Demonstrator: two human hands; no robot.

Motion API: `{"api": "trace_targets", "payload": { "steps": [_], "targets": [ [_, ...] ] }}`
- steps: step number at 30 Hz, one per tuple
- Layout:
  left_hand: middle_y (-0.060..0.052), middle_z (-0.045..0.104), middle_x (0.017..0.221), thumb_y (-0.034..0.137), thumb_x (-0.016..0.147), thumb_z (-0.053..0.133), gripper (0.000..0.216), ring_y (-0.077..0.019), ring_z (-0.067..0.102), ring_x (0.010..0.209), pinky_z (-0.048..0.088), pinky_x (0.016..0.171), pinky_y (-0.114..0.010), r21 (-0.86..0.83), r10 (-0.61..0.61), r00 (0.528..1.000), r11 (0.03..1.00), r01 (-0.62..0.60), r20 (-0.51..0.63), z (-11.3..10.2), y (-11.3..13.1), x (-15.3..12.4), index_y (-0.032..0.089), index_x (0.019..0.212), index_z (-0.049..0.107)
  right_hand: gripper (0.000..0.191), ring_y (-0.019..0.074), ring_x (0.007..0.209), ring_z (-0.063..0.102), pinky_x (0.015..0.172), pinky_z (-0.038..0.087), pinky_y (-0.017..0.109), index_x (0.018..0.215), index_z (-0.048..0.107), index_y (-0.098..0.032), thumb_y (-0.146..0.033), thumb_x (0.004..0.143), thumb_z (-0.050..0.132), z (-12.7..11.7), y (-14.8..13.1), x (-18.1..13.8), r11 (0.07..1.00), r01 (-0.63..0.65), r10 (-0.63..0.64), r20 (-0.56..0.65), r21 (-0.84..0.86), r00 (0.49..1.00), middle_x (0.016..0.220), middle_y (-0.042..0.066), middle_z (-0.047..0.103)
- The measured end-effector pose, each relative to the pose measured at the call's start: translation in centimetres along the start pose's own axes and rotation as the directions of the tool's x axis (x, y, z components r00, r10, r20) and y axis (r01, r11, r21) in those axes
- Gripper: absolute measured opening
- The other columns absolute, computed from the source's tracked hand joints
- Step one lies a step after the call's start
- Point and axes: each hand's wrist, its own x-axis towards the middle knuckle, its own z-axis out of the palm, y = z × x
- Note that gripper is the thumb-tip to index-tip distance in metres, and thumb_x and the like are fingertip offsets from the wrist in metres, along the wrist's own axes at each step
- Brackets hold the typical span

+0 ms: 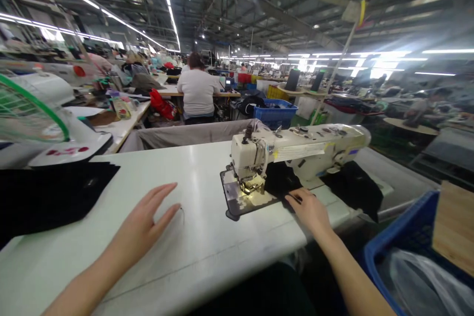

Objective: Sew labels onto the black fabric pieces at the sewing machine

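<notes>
My left hand [146, 222] hovers over or rests on the white sewing table [196, 242], thumb and fingers apart. A thin dark thread seems to hang at its thumb tip. My right hand [309, 210] grips the near edge of a black cloth piece [283, 180], its fingertips pressed together there. That cloth lies right of the needle area, under the arm of the sewing machine [299, 150]. The lit presser foot [252, 185] has bare metal plate beneath it, as far as I can make out. More black cloth [353, 190] lies behind the machine's right end.
At the left lies a stack of black fabric [55, 195], with a green-rimmed fan [37, 108] behind it. A blue crate [388, 252] with clear plastic and a board stands at my right. Ahead, a person in a white shirt [198, 91] sits at another table.
</notes>
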Motion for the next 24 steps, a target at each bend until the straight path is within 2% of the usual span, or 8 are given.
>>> {"api": "trace_targets", "payload": {
  "steps": [3, 5, 9, 12, 15, 19, 21, 24],
  "targets": [
    [-0.008, 0.073, 0.113, 0.053, 0.085, 0.056, 0.039, -0.0286, 0.066, 0.106, 0.048, 0.103, -0.044, -0.282, -0.075, 0.974, 0.95, 0.134, 0.213, 3.1, 5.4, -0.8, 0.024, 0.105, 0.073, 0.027, 0.0206, 0.076, 0.068, 0.067, 0.049, 0.03, 0.079, 0.07, -0.023, -0.038, 0.092, 0.052, -0.3, 1.0, 0.5, 0.998, 0.009, -0.008, -0.017, 0.063, 1.0, 0.085, 0.003, 0.072],
    [-0.009, 0.075, 0.103, 0.054, 0.086, 0.058, 0.039, -0.0272, 0.068, 0.1, 0.052, 0.098, -0.042, -0.481, -0.073, 0.889, 0.819, 0.312, 0.452, 5.4, 9.1, -1.3, 0.022, 0.098, 0.075, 0.03, 0.0223, 0.081, 0.069, 0.071, 0.05, 0.031, 0.085, 0.071, -0.021, -0.04, 0.094, 0.049, -1.2, 1.2, 0.7, 0.997, -0.011, 0.017, -0.078, 0.081, 0.997, 0.09, 0.006, 0.073],
    [-0.015, 0.069, 0.121, 0.054, 0.082, 0.071, 0.06, -0.0274, 0.067, 0.109, 0.054, 0.094, -0.042, -0.635, 0.073, 0.642, 0.272, 0.723, 0.763, 10.5, 15.7, -1.5, 0.017, 0.128, 0.061, 0.029, 0.0229, 0.089, 0.068, 0.073, 0.049, 0.031, 0.1, 0.072, -0.02, -0.038, 0.096, 0.049, -3.6, -0.1, -1.1, 0.99, 0.136, -0.126, -0.191, 0.045, 0.974, 0.11, 0.009, 0.071],
    [-0.016, 0.068, 0.121, 0.049, 0.086, 0.069, 0.048, -0.0262, 0.066, 0.109, 0.055, 0.091, -0.038, -0.639, 0.077, 0.643, -0.078, 0.766, 0.762, 14.0, 19.2, -0.5, 0.015, 0.119, 0.063, 0.025, 0.0189, 0.076, 0.068, 0.065, 0.048, 0.029, 0.104, 0.072, -0.023, -0.028, 0.096, 0.05, -5.2, -1.8, -4.4, 0.888, 0.46, -0.459, -0.051, 0.013, 0.887, 0.105, 0.007, 0.072],
    [-0.012, 0.073, 0.107, 0.029, 0.089, 0.065, 0.023, -0.0235, 0.07, 0.098, 0.055, 0.093, -0.035, -0.692, -0.109, 0.692, -0.258, 0.674, 0.714, 16.1, 20.9, 0.7, 0.014, 0.107, 0.066, 0.021, 0.0185, 0.075, 0.069, 0.065, 0.052, 0.029, 0.104, 0.072, -0.025, -0.027, 0.095, 0.054, -6.0, -2.3, -7.7, 0.816, 0.549, -0.564, 0.034, 0.182, 0.825, 0.102, 0.007, 0.073],
    [-0.01, 0.073, 0.113, 0.018, 0.088, 0.057, 0.037, -0.0252, 0.07, 0.104, 0.051, 0.102, -0.041, -0.692, -0.106, 0.706, -0.344, 0.635, 0.7, 16.4, 21.0, -0.1, 0.014, 0.125, 0.06, 0.024, 0.0241, 0.093, 0.069, 0.073, 0.057, 0.034, 0.105, 0.072, -0.024, -0.04, 0.092, 0.059, -6.0, -0.9, -9.3, 0.869, 0.173, -0.118, -0.146, 0.464, 0.982, 0.114, 0.011, 0.071],
    [-0.011, 0.073, 0.114, 0.023, 0.09, 0.055, 0.039, -0.0273, 0.069, 0.108, 0.05, 0.103, -0.043, -0.659, -0.038, 0.69, -0.339, 0.671, 0.722, 16.0, 20.5, -1.2, 0.012, 0.127, 0.06, 0.032, 0.0254, 0.092, 0.07, 0.073, 0.057, 0.034, 0.105, 0.072, -0.022, -0.047, 0.088, 0.06, -5.6, -0.1, -9.0, 0.816, -0.081, 0.101, -0.004, 0.573, 0.995, 0.109, 0.01, 0.073],
    [-0.012, 0.074, 0.11, 0.03, 0.089, 0.055, 0.037, -0.0291, 0.068, 0.11, 0.051, 0.101, -0.042, -0.654, -0.042, 0.675, -0.297, 0.696, 0.737, 14.9, 18.9, -2.3, 0.01, 0.119, 0.065, 0.032, 0.0238, 0.074, 0.069, 0.066, 0.054, 0.033, 0.089, 0.074, -0.021, -0.051, 0.081, 0.064, -4.9, 0.5, -8.4, 0.736, -0.303, 0.125, 0.32, 0.605, 0.939, 0.08, 0.004, 0.074]
  ]
}}
